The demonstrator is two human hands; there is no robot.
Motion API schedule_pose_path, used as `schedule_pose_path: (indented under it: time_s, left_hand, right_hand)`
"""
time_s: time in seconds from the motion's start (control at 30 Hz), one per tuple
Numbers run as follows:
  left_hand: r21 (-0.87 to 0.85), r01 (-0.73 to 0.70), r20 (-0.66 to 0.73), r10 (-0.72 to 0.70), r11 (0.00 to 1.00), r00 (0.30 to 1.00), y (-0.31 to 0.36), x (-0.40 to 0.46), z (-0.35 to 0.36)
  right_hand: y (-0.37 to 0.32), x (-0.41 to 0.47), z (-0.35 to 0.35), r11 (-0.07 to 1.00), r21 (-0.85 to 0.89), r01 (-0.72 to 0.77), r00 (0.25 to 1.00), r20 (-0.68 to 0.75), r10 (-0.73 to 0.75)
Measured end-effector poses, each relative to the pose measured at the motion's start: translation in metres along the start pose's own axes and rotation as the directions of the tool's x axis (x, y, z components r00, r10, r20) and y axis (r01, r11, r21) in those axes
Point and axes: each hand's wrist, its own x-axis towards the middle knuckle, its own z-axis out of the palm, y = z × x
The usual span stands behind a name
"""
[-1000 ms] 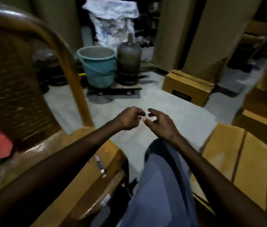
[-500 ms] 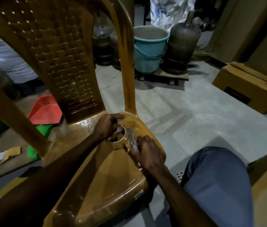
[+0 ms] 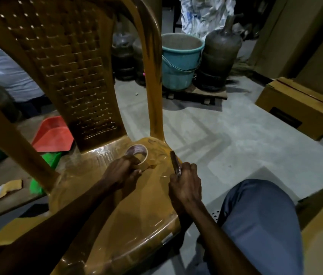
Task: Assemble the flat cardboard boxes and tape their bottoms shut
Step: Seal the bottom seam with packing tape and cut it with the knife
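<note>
Tape roll [image 3: 136, 155] stands on the chair seat [image 3: 117, 205], near the backrest. Left hand [image 3: 122, 172] grips it; right hand [image 3: 185, 182] clasps a thin cutter [image 3: 174, 161]. Step: fetching tools. Next: carry both to the sealed box [image 3: 299, 108] beyond the chair.

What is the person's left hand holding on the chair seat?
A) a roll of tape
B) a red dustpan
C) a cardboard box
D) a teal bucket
A: the left hand grips a roll of tape resting on the seat of the plastic chair, while the right hand holds a small cutter.
</note>
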Motion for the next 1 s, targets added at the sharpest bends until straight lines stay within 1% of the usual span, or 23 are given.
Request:
schedule_pose_path:
  time_s: [0.07, 0.1, 0.17, 0.23, 0.3, 0.37, 0.4, 0.47, 0.57, 0.63, 0.73, 0.8, 0.87, 0.93, 1.0]
  left_hand:
    - [-0.086, -0.018, -0.050, 0.014, 0.996, 0.999, 0.011, 0.006, -0.001]
    - [-0.135, -0.056, -0.079, 0.045, 0.989, 0.996, 0.020, 0.010, -0.002]
    - [-0.206, -0.137, -0.120, 0.114, 0.969, 0.986, 0.039, 0.018, -0.004]
    - [-0.222, -0.236, -0.169, 0.201, 0.946, 0.965, 0.062, 0.027, -0.005]
    - [-0.228, -0.324, -0.241, 0.269, 0.918, 0.932, 0.087, 0.039, -0.004]
    - [-0.258, -0.384, -0.294, 0.307, 0.886, 0.905, 0.117, 0.054, -0.003]
    - [-0.281, -0.404, -0.307, 0.317, 0.871, 0.897, 0.133, 0.062, -0.002]
    - [-0.332, -0.423, -0.327, 0.318, 0.843, 0.890, 0.163, 0.077, 0.001]
    - [-0.348, -0.459, -0.363, 0.334, 0.817, 0.870, 0.210, 0.097, 0.008]
    - [-0.356, -0.496, -0.374, 0.366, 0.792, 0.852, 0.241, 0.106, 0.013]
    - [-0.356, -0.554, -0.364, 0.434, 0.753, 0.824, 0.290, 0.116, 0.025]
    - [-0.341, -0.564, -0.347, 0.457, 0.752, 0.819, 0.321, 0.120, 0.034]
    - [-0.370, -0.569, -0.327, 0.470, 0.734, 0.820, 0.358, 0.121, 0.044]
    - [-0.474, -0.552, -0.256, 0.492, 0.686, 0.832, 0.397, 0.121, 0.060]
    - [-0.622, -0.481, -0.142, 0.515, 0.618, 0.846, 0.433, 0.119, 0.080]
  right_hand:
    - [0.002, 0.008, -0.006, 0.978, 0.194, -0.083, 0.997, 0.018, 0.081]
    - [0.003, 0.013, -0.012, 0.943, 0.298, -0.144, 0.989, 0.054, 0.134]
    - [0.007, 0.025, -0.025, 0.832, 0.502, -0.237, 0.972, 0.115, 0.207]
    - [0.014, 0.035, -0.044, 0.716, 0.663, -0.221, 0.971, 0.083, 0.223]
    - [0.021, 0.044, -0.069, 0.658, 0.739, -0.145, 0.979, 0.012, 0.202]
    - [0.029, 0.050, -0.101, 0.657, 0.750, -0.078, 0.985, -0.043, 0.167]
    - [0.035, 0.053, -0.118, 0.674, 0.736, -0.057, 0.988, -0.056, 0.145]
    - [0.049, 0.056, -0.149, 0.745, 0.667, -0.015, 0.996, -0.059, 0.073]
    - [0.075, 0.056, -0.188, 0.841, 0.535, 0.076, 0.997, -0.065, -0.048]
    - [0.093, 0.054, -0.205, 0.868, 0.476, 0.140, 0.987, -0.140, -0.082]
    - [0.126, 0.048, -0.238, 0.867, 0.463, 0.181, 0.940, -0.341, -0.014]
    - [0.145, 0.037, -0.262, 0.857, 0.470, 0.210, 0.914, -0.405, -0.003]
    - [0.168, 0.022, -0.287, 0.868, 0.444, 0.222, 0.895, -0.446, -0.001]
    - [0.193, 0.007, -0.309, 0.880, 0.417, 0.227, 0.873, -0.488, 0.006]
    - [0.221, -0.007, -0.328, 0.889, 0.409, 0.205, 0.859, -0.510, 0.036]
